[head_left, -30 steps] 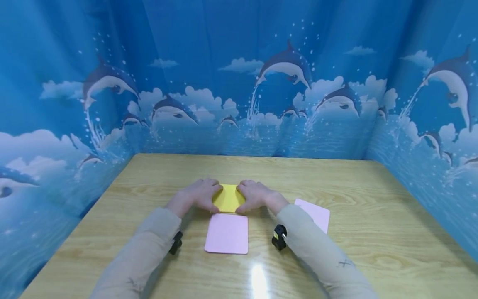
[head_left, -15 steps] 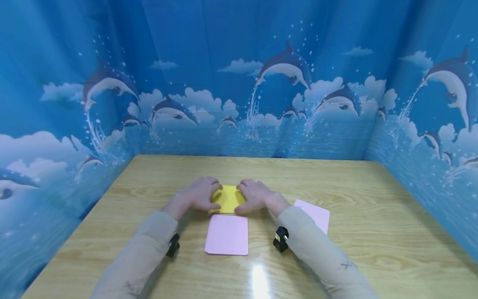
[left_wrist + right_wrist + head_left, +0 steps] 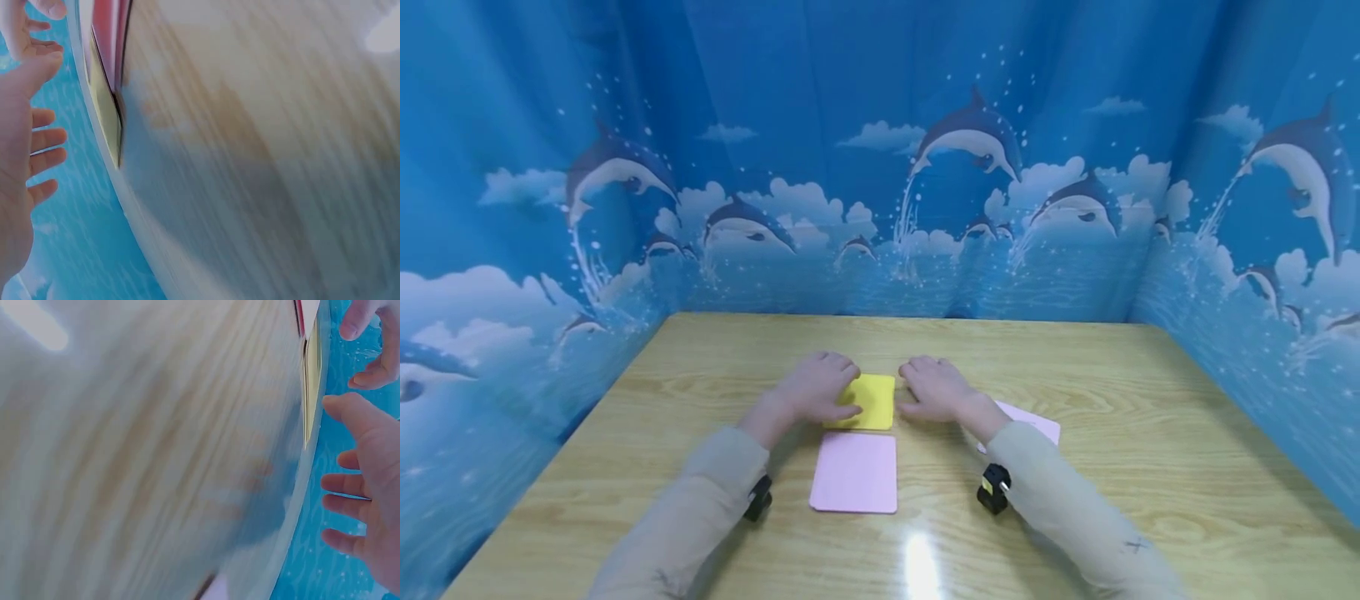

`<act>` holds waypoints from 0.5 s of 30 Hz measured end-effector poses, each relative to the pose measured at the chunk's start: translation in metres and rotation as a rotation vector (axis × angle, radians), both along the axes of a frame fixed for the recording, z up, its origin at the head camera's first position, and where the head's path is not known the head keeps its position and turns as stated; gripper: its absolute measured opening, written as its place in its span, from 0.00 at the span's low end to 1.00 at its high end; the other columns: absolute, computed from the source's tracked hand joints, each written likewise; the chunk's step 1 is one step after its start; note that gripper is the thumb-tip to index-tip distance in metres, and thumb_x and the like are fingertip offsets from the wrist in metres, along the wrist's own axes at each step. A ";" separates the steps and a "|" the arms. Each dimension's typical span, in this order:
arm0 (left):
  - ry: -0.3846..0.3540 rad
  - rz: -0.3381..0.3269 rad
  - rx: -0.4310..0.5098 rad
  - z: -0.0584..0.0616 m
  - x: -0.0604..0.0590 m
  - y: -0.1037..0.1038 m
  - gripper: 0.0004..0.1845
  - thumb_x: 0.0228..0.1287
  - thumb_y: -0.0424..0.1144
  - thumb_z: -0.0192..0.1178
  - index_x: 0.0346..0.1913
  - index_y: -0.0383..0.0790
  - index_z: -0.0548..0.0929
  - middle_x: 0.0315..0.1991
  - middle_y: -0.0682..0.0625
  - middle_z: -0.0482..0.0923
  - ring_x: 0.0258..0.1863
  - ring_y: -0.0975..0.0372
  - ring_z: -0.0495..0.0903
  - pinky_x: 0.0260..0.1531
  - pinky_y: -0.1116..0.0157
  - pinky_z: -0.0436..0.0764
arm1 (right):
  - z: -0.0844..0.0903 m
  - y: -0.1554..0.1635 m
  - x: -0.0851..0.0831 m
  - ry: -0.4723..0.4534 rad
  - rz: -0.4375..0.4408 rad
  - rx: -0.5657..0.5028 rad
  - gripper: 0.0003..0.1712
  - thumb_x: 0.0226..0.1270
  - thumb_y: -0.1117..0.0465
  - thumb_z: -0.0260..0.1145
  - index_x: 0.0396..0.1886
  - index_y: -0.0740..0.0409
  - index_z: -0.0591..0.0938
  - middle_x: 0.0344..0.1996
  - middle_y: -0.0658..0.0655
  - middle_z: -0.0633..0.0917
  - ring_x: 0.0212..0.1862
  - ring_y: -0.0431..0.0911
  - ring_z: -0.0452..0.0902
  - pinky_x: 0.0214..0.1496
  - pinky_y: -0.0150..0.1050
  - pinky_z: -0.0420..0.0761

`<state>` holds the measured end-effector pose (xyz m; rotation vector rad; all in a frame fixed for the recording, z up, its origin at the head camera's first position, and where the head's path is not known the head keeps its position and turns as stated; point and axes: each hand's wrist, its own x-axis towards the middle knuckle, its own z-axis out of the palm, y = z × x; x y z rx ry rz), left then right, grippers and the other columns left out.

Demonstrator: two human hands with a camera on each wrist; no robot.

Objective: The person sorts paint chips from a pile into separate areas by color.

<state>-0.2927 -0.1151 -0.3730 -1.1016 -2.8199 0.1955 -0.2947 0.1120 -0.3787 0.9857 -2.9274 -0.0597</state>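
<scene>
A flat yellow square lies on the table, just beyond a flat pink square with rounded corners. My left hand hovers over the yellow square's left side, covering part of it, fingers loosely bent and holding nothing. To the right of that square, apart from it, is my right hand, also with nothing in it. Both wrist views show relaxed, parted fingers raised above the tabletop. In the right wrist view the yellow square shows edge-on, seeming to have some thickness.
Another pink square lies at an angle to the right, partly hidden by my right forearm. The wooden table is bounded by a blue dolphin-print curtain at the back and sides. Small black devices sit at my wrists.
Both hands were at the yellow square's two sides. Now the right hand has drawn away to the right, uncovering its right edge, and the left has shifted slightly right, over it.
</scene>
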 end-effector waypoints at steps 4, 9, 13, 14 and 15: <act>0.048 -0.037 -0.040 0.000 0.003 0.013 0.35 0.60 0.66 0.48 0.55 0.39 0.74 0.51 0.47 0.75 0.53 0.55 0.71 0.58 0.54 0.64 | 0.002 0.020 0.006 0.037 0.009 0.001 0.27 0.62 0.44 0.60 0.51 0.60 0.74 0.47 0.58 0.76 0.52 0.54 0.70 0.53 0.54 0.70; 0.084 -0.083 -0.068 0.007 0.009 0.031 0.36 0.60 0.67 0.45 0.56 0.38 0.73 0.51 0.46 0.75 0.53 0.54 0.71 0.58 0.52 0.65 | 0.006 0.044 0.015 0.066 -0.006 -0.010 0.27 0.62 0.45 0.60 0.52 0.59 0.75 0.49 0.59 0.76 0.53 0.55 0.71 0.50 0.54 0.71; 0.112 -0.131 -0.081 0.012 0.013 0.044 0.37 0.60 0.68 0.44 0.56 0.38 0.72 0.50 0.46 0.75 0.52 0.55 0.72 0.57 0.53 0.66 | 0.010 0.062 0.023 0.061 -0.022 -0.040 0.28 0.61 0.45 0.62 0.52 0.60 0.76 0.49 0.60 0.76 0.52 0.56 0.71 0.49 0.55 0.72; 0.116 -0.143 -0.079 0.012 0.014 0.047 0.37 0.60 0.68 0.44 0.55 0.38 0.72 0.49 0.47 0.76 0.52 0.55 0.72 0.56 0.54 0.67 | 0.011 0.066 0.025 0.060 -0.029 -0.042 0.28 0.60 0.45 0.63 0.52 0.61 0.75 0.48 0.60 0.76 0.52 0.56 0.71 0.48 0.55 0.72; 0.122 -0.156 -0.076 0.012 0.015 0.050 0.37 0.60 0.68 0.44 0.55 0.38 0.72 0.48 0.47 0.76 0.51 0.55 0.72 0.56 0.54 0.67 | 0.011 0.070 0.027 0.057 -0.037 -0.046 0.29 0.60 0.44 0.63 0.52 0.61 0.75 0.48 0.61 0.76 0.51 0.56 0.71 0.48 0.55 0.73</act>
